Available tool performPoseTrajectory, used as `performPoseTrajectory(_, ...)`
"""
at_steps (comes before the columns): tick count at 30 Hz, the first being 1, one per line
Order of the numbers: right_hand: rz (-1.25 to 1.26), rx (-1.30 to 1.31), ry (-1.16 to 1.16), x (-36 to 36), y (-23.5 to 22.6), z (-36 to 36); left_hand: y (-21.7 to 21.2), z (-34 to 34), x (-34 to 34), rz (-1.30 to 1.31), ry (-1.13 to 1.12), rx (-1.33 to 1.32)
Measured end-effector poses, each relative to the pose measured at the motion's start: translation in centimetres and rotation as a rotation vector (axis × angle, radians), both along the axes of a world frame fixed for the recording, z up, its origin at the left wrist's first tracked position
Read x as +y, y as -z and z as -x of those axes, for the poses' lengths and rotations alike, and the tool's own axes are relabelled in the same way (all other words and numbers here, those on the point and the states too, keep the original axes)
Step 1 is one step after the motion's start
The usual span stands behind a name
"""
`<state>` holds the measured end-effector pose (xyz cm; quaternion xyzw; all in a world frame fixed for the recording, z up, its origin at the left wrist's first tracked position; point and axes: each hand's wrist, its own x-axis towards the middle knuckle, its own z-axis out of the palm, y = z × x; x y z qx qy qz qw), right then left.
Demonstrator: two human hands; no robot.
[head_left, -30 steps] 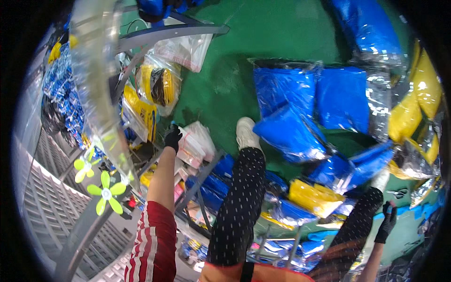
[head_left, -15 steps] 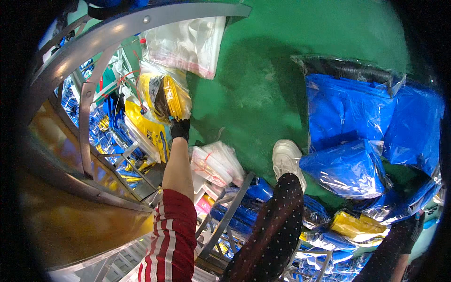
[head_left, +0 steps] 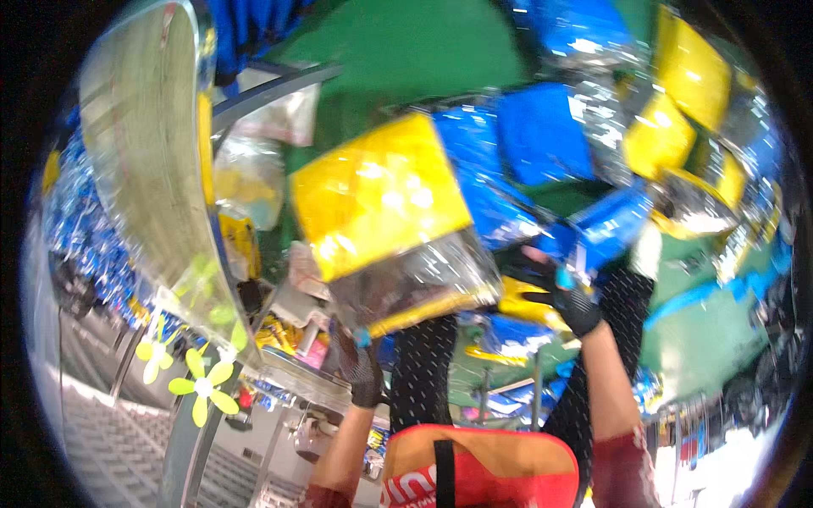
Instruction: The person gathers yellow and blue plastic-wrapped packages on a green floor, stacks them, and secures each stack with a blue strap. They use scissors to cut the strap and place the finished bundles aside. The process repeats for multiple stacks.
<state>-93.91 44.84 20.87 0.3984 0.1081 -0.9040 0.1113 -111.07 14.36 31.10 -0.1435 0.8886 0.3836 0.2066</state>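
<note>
A flat yellow folded item in a clear plastic bag (head_left: 385,199), with a dark strip along its near side, is held up in front of me, tilted. My left hand (head_left: 362,366), in a dark glove, grips its near left corner; the package partly hides the fingers. Just right of the package's right corner is my right hand (head_left: 567,296), also gloved, with its fingers spread and apart from it. Motion blurs both hands. Beneath and beyond the package lie bagged blue packages (head_left: 542,135).
Bagged yellow packages (head_left: 693,72) lie at the far right on the green floor (head_left: 406,51). At left stands a curved-edged board (head_left: 148,144) with a yellow-green pinwheel (head_left: 203,387) near it. A bundle of clear bags (head_left: 247,173) sits beyond. An orange-red pouch (head_left: 508,466) is close to me.
The view has swung round. My left hand has left the yellow bundle on the left and now holds up a yellow package; my right hand has come from the lower right edge to beside it.
</note>
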Motion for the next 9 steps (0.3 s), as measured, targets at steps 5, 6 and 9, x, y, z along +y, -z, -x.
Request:
performPoseTrajectory(5,-0.452,-0.229,-0.108,3.8,-8.2,-0.1,-6.1,-8.9,6.4,0.066,0.326,-0.338)
performPoseTrajectory(6,-0.653,-0.216,-0.217,4.8,-10.0,-0.1,-6.2,-8.7,7.3,-0.036,0.231,-0.331)
performPoseTrajectory(9,-1.523,-0.213,-0.572,5.4,-16.4,-1.9,-7.9,-9.9,10.3,0.224,0.834,-0.082)
